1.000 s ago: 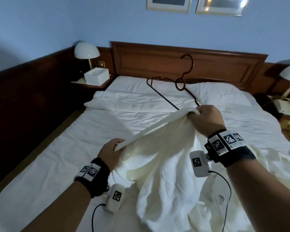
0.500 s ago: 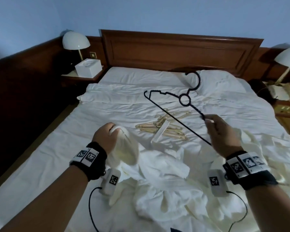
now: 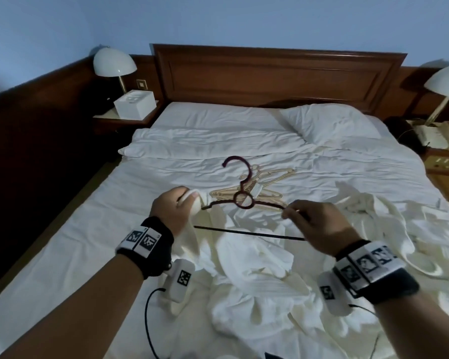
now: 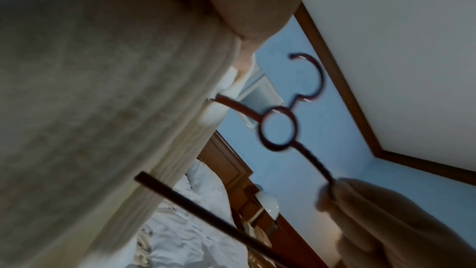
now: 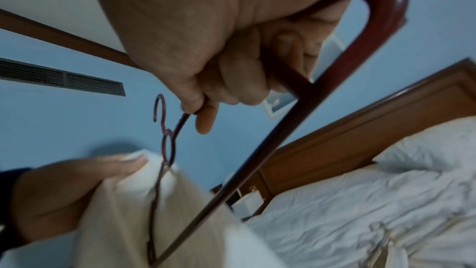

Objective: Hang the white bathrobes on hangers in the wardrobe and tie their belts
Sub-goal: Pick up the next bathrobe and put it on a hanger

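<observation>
A white bathrobe (image 3: 254, 270) lies crumpled on the bed in front of me. My left hand (image 3: 178, 206) grips a bunched part of the bathrobe (image 4: 103, 109) and holds it up. My right hand (image 3: 314, 224) grips the right arm of a dark red hanger (image 3: 243, 202), hook pointing away from me. The hanger's left end reaches into the cloth at my left hand; in the right wrist view the hanger (image 5: 167, 148) runs down into the fabric (image 5: 154, 211). A second white robe (image 3: 389, 221) lies to the right.
Several beige hangers (image 3: 259, 190) lie on the white bed (image 3: 88, 242) beyond my hands. Pillows sit against the wooden headboard (image 3: 278, 76). A nightstand with a lamp (image 3: 114, 64) and white box (image 3: 134, 103) stands at left; another lamp (image 3: 446, 84) at right.
My right hand let the robe drop and swung the dark hanger down and left, level over the bed. The hanger's left end now meets the cloth held up in my left hand.
</observation>
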